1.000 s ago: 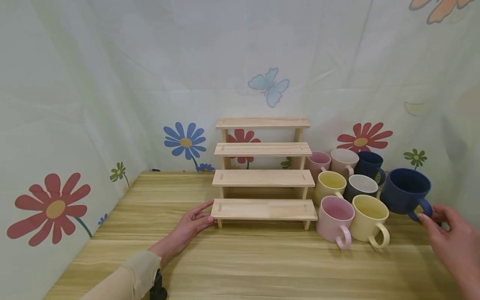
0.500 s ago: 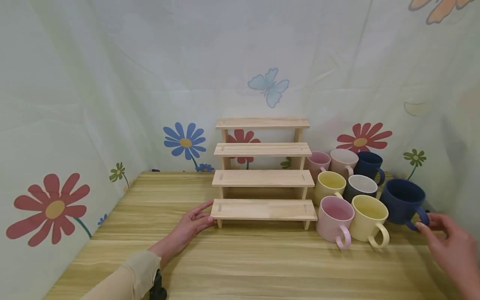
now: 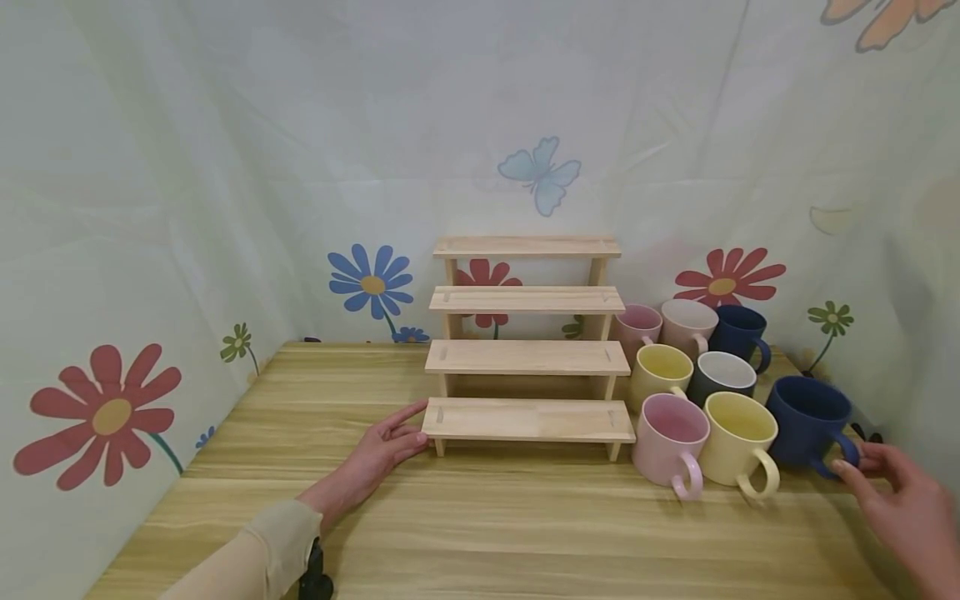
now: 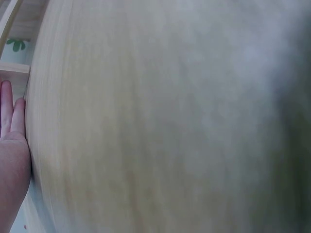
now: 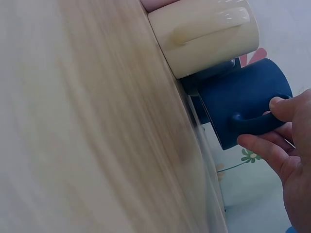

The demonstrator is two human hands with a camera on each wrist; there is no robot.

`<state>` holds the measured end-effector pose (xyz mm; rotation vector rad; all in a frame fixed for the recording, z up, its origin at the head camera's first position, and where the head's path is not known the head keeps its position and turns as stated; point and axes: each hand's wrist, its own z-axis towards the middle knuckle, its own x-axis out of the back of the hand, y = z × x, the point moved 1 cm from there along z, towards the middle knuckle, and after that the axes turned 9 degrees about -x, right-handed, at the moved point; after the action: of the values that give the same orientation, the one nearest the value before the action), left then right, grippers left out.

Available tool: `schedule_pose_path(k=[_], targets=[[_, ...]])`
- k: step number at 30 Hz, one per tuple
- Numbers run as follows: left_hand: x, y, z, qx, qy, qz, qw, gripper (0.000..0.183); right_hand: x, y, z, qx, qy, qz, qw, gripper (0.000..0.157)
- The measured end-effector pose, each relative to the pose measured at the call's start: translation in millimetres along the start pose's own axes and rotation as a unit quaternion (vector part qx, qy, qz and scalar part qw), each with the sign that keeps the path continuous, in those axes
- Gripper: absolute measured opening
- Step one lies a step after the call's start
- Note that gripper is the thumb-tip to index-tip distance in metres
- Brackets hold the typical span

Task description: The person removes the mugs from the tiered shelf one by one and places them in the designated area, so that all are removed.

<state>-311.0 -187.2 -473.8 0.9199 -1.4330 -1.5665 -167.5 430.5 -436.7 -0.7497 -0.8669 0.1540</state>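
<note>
My right hand [image 3: 903, 500] pinches the handle of a dark blue mug [image 3: 806, 421] at the right end of a group of mugs. In the right wrist view, the thumb lies on top of the handle and fingers are beneath it; the blue mug [image 5: 245, 99] is upright, and whether its base touches the table cannot be told. Beside it stands a yellow mug [image 3: 738, 437]. My left hand [image 3: 371, 458] touches the left end of the lowest step of a four-step wooden display rack [image 3: 528, 418], its fingers nearly straight.
Left of the yellow mug is a pink mug [image 3: 671, 437]. Behind stand another yellow mug [image 3: 660, 367], a dark grey mug [image 3: 723, 379], two pale pink mugs and a second blue mug [image 3: 738, 333]. A flowered curtain [image 3: 300, 167] hangs behind the wood-grain table [image 3: 480, 533].
My right hand has lowered the blue mug and brought it slightly left, closer beside the yellow mug. The left hand has stayed at the rack.
</note>
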Motion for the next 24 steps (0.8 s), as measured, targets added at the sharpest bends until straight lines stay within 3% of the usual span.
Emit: schedule_pose_path(k=[6,16,24], targets=[[-0.8,1.2,0.4,0.001,-0.002,-0.002,1.0,0.07,-1.4,6.5,1.5,-0.015,-0.015,-0.024,0.999,0.029],[-1.1,1.2,0.7,0.004,0.0,-0.001,1.0,0.069,1.5,5.6,0.4,0.007,-0.032,-0.034,0.999,0.023],[0.1,0.2,1.0,0.0,0.001,-0.011,0.9999,0.069,9.7,11.6,8.3,-0.02,-0.109,-0.018,0.994,0.032]])
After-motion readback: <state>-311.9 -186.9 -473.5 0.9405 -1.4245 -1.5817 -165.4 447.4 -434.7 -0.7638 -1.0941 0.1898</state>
